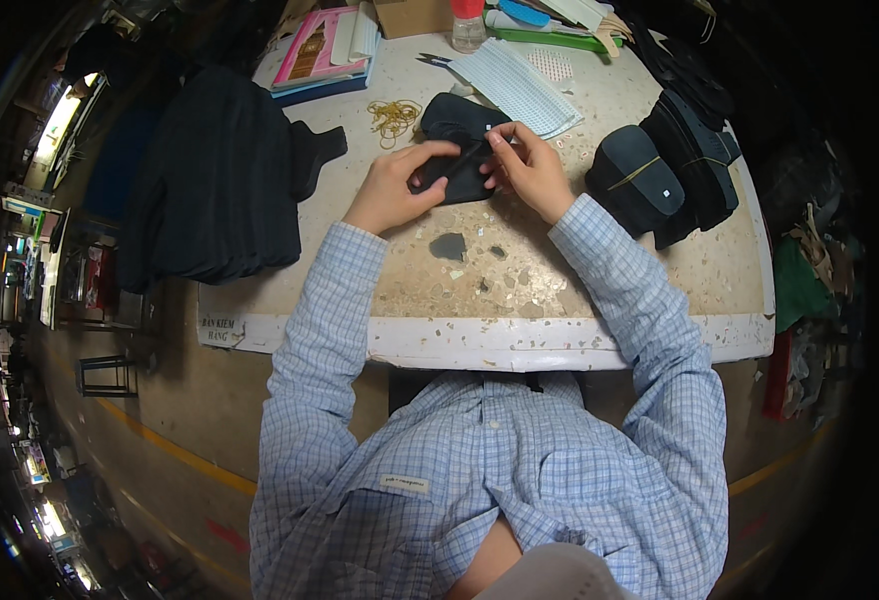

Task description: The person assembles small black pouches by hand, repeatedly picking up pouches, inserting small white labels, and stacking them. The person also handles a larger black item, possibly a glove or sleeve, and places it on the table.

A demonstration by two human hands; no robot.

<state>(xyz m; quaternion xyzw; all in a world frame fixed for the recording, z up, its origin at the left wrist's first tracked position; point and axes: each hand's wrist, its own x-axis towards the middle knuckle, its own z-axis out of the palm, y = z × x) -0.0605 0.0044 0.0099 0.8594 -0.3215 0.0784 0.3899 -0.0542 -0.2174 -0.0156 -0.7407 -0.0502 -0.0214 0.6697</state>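
Observation:
A dark, curved fabric piece (452,112) lies in front of me on the table, with more dark fabric folded toward me under my hands. My left hand (400,185) curls its thumb and fingers around the left side of this fabric. At its right side, my right hand (532,172) has its thumb and forefinger bent together on the cloth. A tiny white sticker (489,127) shows by those fingertips; whether they pinch it I cannot tell. Tangled yellow rubber bands (395,120) lie just beyond my left hand.
A tall pile of dark fabric pieces (220,180) covers the table's left side. Banded dark bundles (635,180) stand at the right. Farther back are a dotted sticker sheet (515,85), black-handled snips (434,61), a clear bottle (468,35) and a pink folder (315,48). Grey scraps (448,247) dot the worn tabletop.

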